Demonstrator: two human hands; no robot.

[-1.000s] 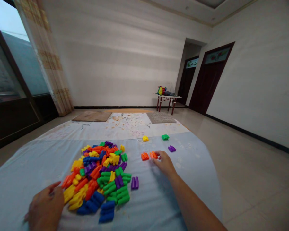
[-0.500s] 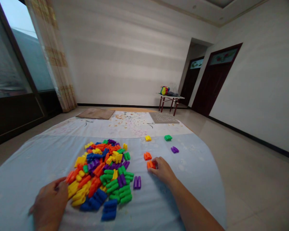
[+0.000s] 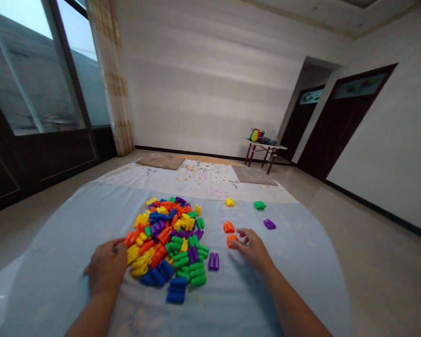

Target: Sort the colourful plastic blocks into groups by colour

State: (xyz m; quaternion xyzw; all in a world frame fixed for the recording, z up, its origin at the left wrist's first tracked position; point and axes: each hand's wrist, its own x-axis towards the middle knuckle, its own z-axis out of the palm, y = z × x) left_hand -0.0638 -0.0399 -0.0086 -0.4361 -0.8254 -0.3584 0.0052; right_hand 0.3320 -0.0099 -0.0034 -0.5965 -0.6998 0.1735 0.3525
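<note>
A heap of plastic building pieces point(image 3: 157, 228) in orange, yellow, green, blue and purple lies on the cloth-covered table. My left hand point(image 3: 108, 264) rests against the heap's left edge, fingers loosely curled and nothing visibly held, its fingertips by an orange piece point(image 3: 130, 238). To the right of the heap, my right hand point(image 3: 254, 250) has thumb and fingers apart. Its thumb is at the near orange piece point(image 3: 231, 241), touching or just beside it. Just behind that lies another orange piece point(image 3: 228, 227). A purple piece point(image 3: 214, 261) sits between the heap and my right hand.
Farther right lie single yellow point(image 3: 229, 202), green point(image 3: 259, 205) and purple pieces point(image 3: 270, 224). A blue piece point(image 3: 176, 290) sits at the heap's front. Two flat mats, one brown point(image 3: 161, 161) and one grey point(image 3: 254, 175), are at the table's far end. A small table point(image 3: 266, 146) stands beyond.
The view has swung left, so everything appears farther right. My right hand's fingers have come off the near orange piece and spread apart. My left hand stays at the heap's edge.
</note>
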